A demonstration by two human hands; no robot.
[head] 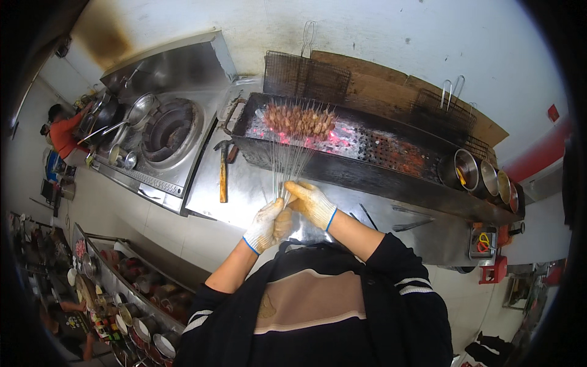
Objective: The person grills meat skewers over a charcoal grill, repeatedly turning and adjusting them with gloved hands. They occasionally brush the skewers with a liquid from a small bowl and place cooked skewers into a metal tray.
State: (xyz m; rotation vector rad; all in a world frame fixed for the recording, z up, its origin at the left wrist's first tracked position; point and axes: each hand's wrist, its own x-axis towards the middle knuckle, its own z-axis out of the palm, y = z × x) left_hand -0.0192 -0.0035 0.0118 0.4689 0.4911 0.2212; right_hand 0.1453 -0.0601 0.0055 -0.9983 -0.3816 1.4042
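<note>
In white knitted gloves, my left hand [265,225] and my right hand [312,202] close together around the lower ends of a bundle of thin metal skewers [288,165]. The skewers fan out away from me over the near wall of a long black charcoal grill [385,176]. Pieces of meat [300,120] on their far ends lie side by side above glowing coals [339,140]. The fingertips are partly hidden where the two hands meet.
A hammer [223,176] lies on the steel counter left of the grill, near a wok burner [169,130]. Metal tongs [412,225] lie at right. Steel bowls [467,169] stand at the grill's right end. A person in orange [66,135] is at far left.
</note>
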